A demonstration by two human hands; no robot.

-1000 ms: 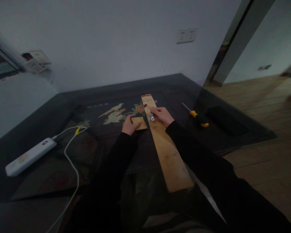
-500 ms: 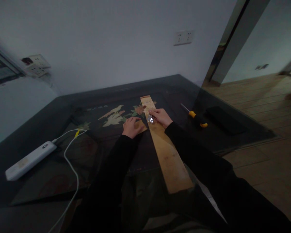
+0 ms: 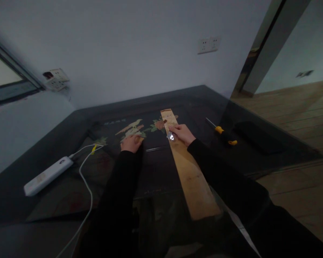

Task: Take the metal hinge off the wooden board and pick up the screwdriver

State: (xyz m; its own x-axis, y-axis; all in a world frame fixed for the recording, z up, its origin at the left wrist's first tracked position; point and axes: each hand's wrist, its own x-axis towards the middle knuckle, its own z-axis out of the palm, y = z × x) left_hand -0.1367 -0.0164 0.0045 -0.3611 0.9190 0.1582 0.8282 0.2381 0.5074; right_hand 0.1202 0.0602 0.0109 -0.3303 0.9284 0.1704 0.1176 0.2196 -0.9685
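My left hand [image 3: 131, 143] flat on small wood block [image 3: 140, 139], pressing, not clenched. Right hand [image 3: 182, 133] pinches metal bracket [image 3: 171, 136] on long plank [image 3: 187, 168]. Risk: bracket slips sideways, thin fingertip grip.

Hands [image 3: 131, 143] on dim table [image 3: 70, 168] (plank [image 3: 188, 168] alongside)

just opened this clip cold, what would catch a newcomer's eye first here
The long pale wooden plank stands out, running up the middle of the dark glass-topped table, with the right hand pinching a small shiny metal piece on its far part. The left hand lies flat on a small wooden piece left of the plank. A yellow-handled screwdriver lies to the right, a white power strip to the left.
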